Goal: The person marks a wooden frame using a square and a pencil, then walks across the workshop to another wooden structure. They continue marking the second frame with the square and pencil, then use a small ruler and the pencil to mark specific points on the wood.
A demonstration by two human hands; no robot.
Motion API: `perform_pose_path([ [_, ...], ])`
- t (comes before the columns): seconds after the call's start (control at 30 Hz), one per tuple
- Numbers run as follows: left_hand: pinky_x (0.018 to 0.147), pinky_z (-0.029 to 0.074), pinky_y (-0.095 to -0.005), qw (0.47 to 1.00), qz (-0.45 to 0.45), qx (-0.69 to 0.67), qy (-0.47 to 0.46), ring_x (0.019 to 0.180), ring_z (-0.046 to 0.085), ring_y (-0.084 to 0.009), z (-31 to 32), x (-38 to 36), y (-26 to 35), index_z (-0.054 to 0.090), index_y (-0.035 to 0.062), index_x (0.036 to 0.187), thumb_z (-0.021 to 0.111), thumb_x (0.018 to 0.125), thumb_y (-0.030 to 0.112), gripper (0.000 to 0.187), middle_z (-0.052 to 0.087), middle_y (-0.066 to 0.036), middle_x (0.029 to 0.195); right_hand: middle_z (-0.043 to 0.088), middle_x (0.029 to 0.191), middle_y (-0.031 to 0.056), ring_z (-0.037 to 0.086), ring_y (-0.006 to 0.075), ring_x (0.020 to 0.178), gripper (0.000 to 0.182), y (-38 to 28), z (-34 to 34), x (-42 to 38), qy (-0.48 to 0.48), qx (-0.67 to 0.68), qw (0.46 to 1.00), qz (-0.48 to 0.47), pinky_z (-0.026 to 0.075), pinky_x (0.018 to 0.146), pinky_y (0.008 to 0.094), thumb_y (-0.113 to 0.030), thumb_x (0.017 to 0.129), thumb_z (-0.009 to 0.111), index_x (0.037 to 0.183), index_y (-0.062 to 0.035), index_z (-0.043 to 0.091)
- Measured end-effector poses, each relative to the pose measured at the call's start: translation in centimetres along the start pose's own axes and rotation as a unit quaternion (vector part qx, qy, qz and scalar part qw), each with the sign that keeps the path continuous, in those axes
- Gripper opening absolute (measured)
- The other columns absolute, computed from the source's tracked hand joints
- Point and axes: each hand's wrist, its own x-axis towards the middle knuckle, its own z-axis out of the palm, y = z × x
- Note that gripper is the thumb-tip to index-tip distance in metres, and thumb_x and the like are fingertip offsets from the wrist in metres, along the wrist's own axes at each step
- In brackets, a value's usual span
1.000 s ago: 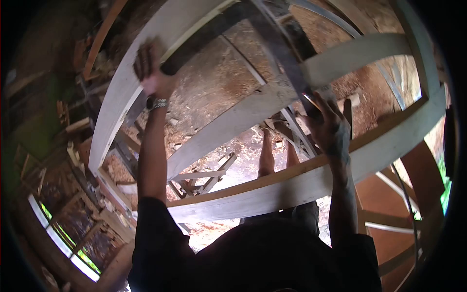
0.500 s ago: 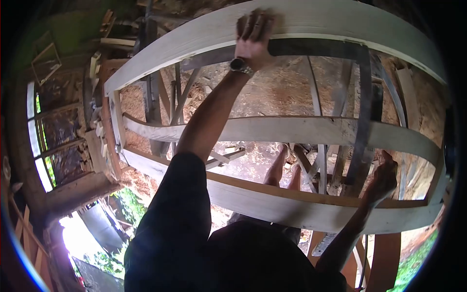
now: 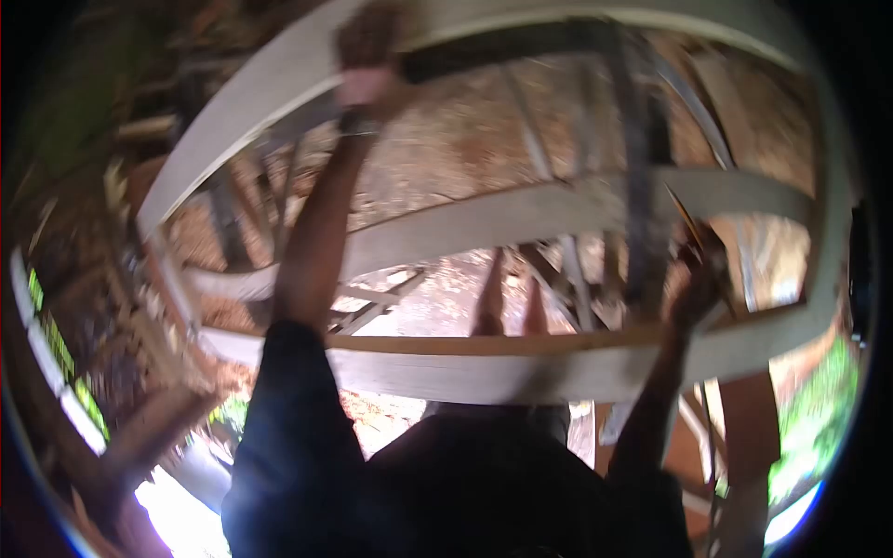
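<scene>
My left hand (image 3: 370, 60), a watch (image 3: 359, 123) at its wrist, lies on the far long board (image 3: 521, 11) of a pale wooden frame. Its fingers are blurred but look stretched out over the board, gripping nothing. Closer to me on the other side, my right hand (image 3: 696, 274) is closed round a thin pointed stick that looks like a pencil (image 3: 684, 212). The tip points up and away, near the curved middle rail (image 3: 521, 216). Below this hand runs the near board (image 3: 484, 372) of the frame.
A dark upright bar (image 3: 642, 177) crosses the frame on the right. Wood shavings (image 3: 446, 149) cover the ground underneath, where my legs (image 3: 490, 298) show. Crossed wooden pieces (image 3: 381, 302) stand below the frame. Timber and greenery lie around the edges.
The view has swung, shifting the frame leftward and up in the picture. My left hand stays on the far board. My right hand has turned upward, and the pencil now shows in it.
</scene>
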Motion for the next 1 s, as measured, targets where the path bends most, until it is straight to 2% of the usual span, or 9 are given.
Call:
perform_pose_path([
  [0.03, 0.134, 0.017, -0.0577, 0.999, -0.007, -0.005, -0.033, 0.164, 0.029, -0.0328, 0.2, -0.2, -0.3, 0.041, 0.0114, 0.167, 0.095, 0.065, 0.052, 0.123, 0.036, -0.017, 0.175, 0.076, 0.113, 0.0133, 0.071, 0.0207, 0.096, 0.053, 0.3, -1.6, 0.5, -0.069, -0.026, 0.997, -0.015, 0.057, 0.083, 0.0324, -0.042, 0.113, 0.056, 0.132, 0.006, 0.07],
  [0.07, 0.133, 0.018, -0.0577, 1.0, 0.016, 0.02, -0.013, 0.162, 0.033, -0.0328, 1.3, -0.6, -1.1, 0.04, 0.0125, 0.168, 0.097, 0.063, 0.047, 0.125, 0.036, -0.016, 0.175, 0.076, 0.11, 0.0112, 0.07, 0.0174, 0.095, 0.049, -3.9, 2.1, -0.2, -0.036, -0.127, 0.991, 0.031, 0.058, 0.079, 0.0305, -0.039, 0.114, 0.056, 0.13, 0.0037, 0.073],
  [0.13, 0.13, 0.029, -0.0575, 0.999, 0.015, 0.047, -0.002, 0.156, 0.043, -0.0343, 0.9, -0.3, -0.2, 0.048, 0.0134, 0.163, 0.097, 0.061, 0.037, 0.116, 0.045, -0.013, 0.171, 0.076, 0.111, 0.0065, 0.069, 0.0129, 0.094, 0.036, -5.4, 2.9, -0.2, -0.066, -0.255, 0.962, -0.065, 0.059, 0.077, 0.028, -0.029, 0.113, 0.06, 0.131, -0.0009, 0.075],
  [0.17, 0.128, 0.033, -0.0569, 0.998, 0.018, 0.052, 0.014, 0.153, 0.047, -0.0347, 0.5, 0.1, 0.3, 0.053, 0.0135, 0.16, 0.096, 0.06, 0.033, 0.111, 0.05, -0.012, 0.168, 0.08, 0.11, 0.0135, 0.074, 0.0183, 0.099, 0.022, -5.3, 3.0, -0.2, -0.055, -0.198, 0.977, -0.05, 0.058, 0.086, 0.0323, -0.01, 0.105, 0.067, 0.12, 0.0031, 0.077],
  [0.23, 0.124, 0.04, -0.0545, 0.999, 0.019, 0.041, 0.016, 0.148, 0.054, -0.0349, 0.0, 0.7, 1.4, 0.062, 0.0143, 0.154, 0.094, 0.061, 0.028, 0.099, 0.057, -0.012, 0.161, 0.08, 0.104, 0.0159, 0.077, 0.0201, 0.09, 0.018, -5.6, 4.0, 0.1, -0.047, -0.244, 0.958, -0.141, 0.06, 0.079, 0.0325, -0.002, 0.099, 0.072, 0.114, 0.0033, 0.078],
  [0.37, 0.122, 0.043, -0.0527, 0.998, 0.026, 0.064, 0.008, 0.142, 0.06, -0.0374, -0.7, 1.3, 2.4, 0.064, 0.0156, 0.152, 0.089, 0.067, 0.026, 0.089, 0.062, -0.014, 0.156, 0.08, 0.101, 0.0181, 0.08, 0.0239, 0.085, 0.016, -6.5, 4.8, -0.2, -0.073, -0.263, 0.954, -0.122, 0.063, 0.074, 0.0345, -0.002, 0.098, 0.072, 0.112, 0.0027, 0.079],
  [0.63, 0.12, 0.045, -0.0531, 0.997, 0.046, 0.065, 0.006, 0.14, 0.06, -0.0395, -0.7, 1.5, 2.5, 0.061, 0.0145, 0.154, 0.091, 0.071, 0.028, 0.089, 0.065, -0.019, 0.151, 0.08, 0.1, 0.0165, 0.08, 0.0244, 0.084, 0.017, -5.9, 5.1, 0.9, -0.109, -0.293, 0.92, -0.237, 0.062, 0.074, 0.0337, -0.006, 0.099, 0.072, 0.112, 0.0007, 0.079],
  [0.83, 0.119, 0.047, -0.0539, 0.997, 0.058, 0.059, 0.002, 0.14, 0.06, -0.0407, -0.8, 1.8, 2.7, 0.063, 0.0116, 0.152, 0.091, 0.073, 0.026, 0.085, 0.066, -0.019, 0.148, 0.08, 0.099, 0.0152, 0.079, 0.0236, 0.08, 0.015, -6.1, 5.1, 1.4, -0.113, -0.247, 0.947, -0.171, 0.062, 0.071, 0.0331, -0.006, 0.099, 0.072, 0.111, 0.0007, 0.079],
  [1.0, 0.117, 0.049, -0.0547, 0.996, 0.062, 0.056, 0.012, 0.137, 0.062, -0.043, -0.9, 2.0, 3.4, 0.064, 0.0091, 0.15, 0.09, 0.074, 0.025, 0.081, 0.066, -0.021, 0.146, 0.08, 0.099, 0.0149, 0.08, 0.0241, 0.08, 0.016, -6.2, 4.7, 1.6, -0.129, -0.258, 0.94, -0.182, 0.062, 0.071, 0.0336, -0.007, 0.099, 0.071, 0.112, 0.0003, 0.079],
])
